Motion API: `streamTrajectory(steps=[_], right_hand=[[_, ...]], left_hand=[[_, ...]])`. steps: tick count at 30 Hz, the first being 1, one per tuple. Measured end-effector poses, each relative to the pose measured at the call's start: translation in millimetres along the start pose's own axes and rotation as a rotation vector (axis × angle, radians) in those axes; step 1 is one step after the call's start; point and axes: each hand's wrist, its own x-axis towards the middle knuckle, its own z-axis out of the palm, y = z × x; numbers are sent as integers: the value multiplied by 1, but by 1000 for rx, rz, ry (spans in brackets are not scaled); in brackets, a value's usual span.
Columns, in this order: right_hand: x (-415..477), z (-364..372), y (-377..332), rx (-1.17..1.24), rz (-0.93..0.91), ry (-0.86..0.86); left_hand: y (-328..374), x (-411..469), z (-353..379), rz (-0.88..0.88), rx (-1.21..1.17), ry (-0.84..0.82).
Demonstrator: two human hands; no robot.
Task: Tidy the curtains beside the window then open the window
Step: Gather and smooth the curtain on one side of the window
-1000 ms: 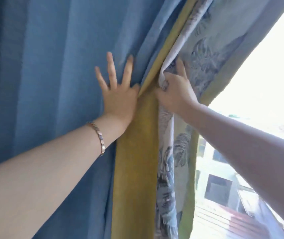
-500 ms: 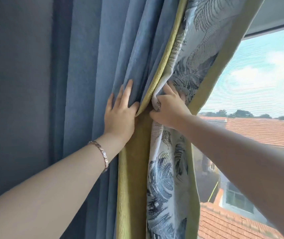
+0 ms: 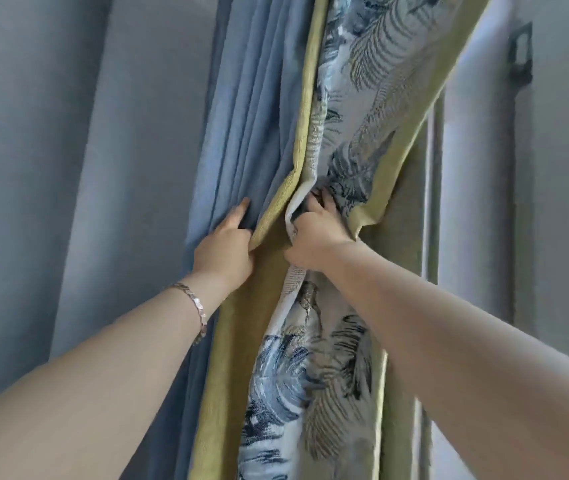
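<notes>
The curtain (image 3: 245,126) hangs bunched in the middle: plain blue folds on the left, a yellow-green band, and a leaf-patterned panel (image 3: 355,109) on the right. My left hand (image 3: 224,247), with a bracelet at the wrist, presses into the blue folds, its fingers curled around them. My right hand (image 3: 314,237) grips the gathered edge of the patterned panel just beside it. The two hands almost touch across the yellow-green band. The window frame (image 3: 470,174) shows at the right as a pale upright, with a dark handle (image 3: 521,53) high up.
A grey-blue wall (image 3: 68,168) fills the left side, right up against the curtain. Pale frame or wall surface continues to the far right edge.
The curtain has been pushed left and gathered tighter. My left hand's fingers have gone from spread flat to curled in the folds. The view has swung left, so sky and roofs are gone.
</notes>
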Motion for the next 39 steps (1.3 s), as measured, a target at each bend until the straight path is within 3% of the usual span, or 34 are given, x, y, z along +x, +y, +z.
streamTrajectory(steps=[8,14,20,24,32,35,39], right_hand=[[92,89,-26,62,-109,-10],[86,129,-47,330,-157,-125],[15,98,-33,415,-123,-187],[-58,59,-25,487,2,-202],[-198,-23,-35,415,127,-206],[-241,-55,-38,434,199,-244],[-290,-87,-21,463,427,-106]], left_hand=[[-92,40,53,-98,65,-6],[-111,13,68,-254,87,-96],[-69,-26,42,-256,-3,-181],[-19,-77,2,-263,-73,-253],[95,-201,-83,-451,-594,-138],[122,-227,-112,-461,-578,-150],[125,-244,-149,-369,-301,-167]])
